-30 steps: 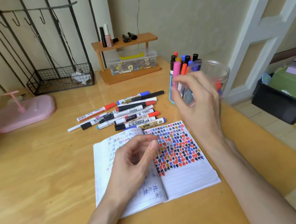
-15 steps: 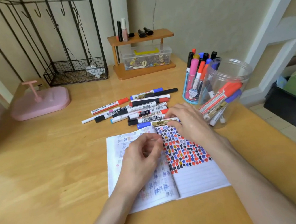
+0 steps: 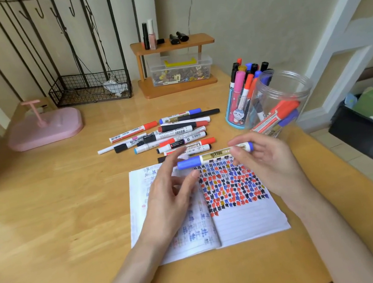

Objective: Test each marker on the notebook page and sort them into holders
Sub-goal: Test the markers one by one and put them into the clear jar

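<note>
My right hand (image 3: 267, 165) pinches a blue-capped marker (image 3: 212, 157) with a gold label, held level above the top of the open notebook (image 3: 246, 222). The right page is covered with red, blue and black test marks. My left hand (image 3: 171, 192) hovers over the notebook's spine with fingers spread, its fingertips close to the marker's blue cap. Several loose markers (image 3: 170, 135) lie in a pile behind the notebook. A blue cartoon holder (image 3: 236, 114) stands full of upright markers. Beside it, a clear plastic jar (image 3: 293, 84) holds red and blue markers lying slanted.
A pink flat stand (image 3: 45, 128) sits at the left, a black wire basket (image 3: 90, 87) behind it. A small wooden shelf (image 3: 171, 44) with bottles and a clear box of clips stands at the back. The desk edge drops off at the right, near a black bin (image 3: 369, 138).
My right hand came down from the clear jar, took the blue marker from the pile's front and lifted it over the notebook. My left hand rose off the page and opened toward the cap.
</note>
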`<state>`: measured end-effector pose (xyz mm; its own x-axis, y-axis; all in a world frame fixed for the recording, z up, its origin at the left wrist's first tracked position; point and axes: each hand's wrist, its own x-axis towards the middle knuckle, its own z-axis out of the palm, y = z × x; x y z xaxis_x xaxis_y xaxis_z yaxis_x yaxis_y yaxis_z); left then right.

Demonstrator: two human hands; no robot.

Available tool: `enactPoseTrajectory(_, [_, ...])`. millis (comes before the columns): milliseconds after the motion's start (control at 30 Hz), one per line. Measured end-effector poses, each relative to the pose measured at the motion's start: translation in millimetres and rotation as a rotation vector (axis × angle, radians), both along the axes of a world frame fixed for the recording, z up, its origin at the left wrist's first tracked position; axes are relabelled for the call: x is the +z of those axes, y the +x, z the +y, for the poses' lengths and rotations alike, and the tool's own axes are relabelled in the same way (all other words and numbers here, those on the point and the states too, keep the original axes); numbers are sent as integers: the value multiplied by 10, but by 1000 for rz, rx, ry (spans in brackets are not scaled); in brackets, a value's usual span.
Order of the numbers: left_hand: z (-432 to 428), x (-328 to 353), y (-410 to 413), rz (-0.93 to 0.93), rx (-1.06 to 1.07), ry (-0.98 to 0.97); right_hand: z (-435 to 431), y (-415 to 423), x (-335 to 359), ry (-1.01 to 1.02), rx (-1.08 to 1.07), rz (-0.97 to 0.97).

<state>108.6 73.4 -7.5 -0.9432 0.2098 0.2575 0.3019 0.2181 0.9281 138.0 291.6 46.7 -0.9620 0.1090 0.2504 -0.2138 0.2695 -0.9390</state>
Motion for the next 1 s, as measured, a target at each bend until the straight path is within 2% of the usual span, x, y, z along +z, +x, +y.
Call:
enactPoseTrajectory(133, [12,-10,8,62,-26,-65,-93,74,-72,-219,-25,-81])
enactPoseTrajectory(333, [12,65,61,21,6,76,-90,84,-148,-305,-87,-135])
enactPoseTrajectory(533, [6,73,90,158,-11,-207,-190,68,-212,-454,-84,-175])
enactPoseTrajectory(667, [19,65,132,250,-111,-350,-296,74,-266,-258,14,-193])
enactPoseTrajectory(1000, [-4,158,117,173,-242,-309,-279,109,-291,-266,72,-112])
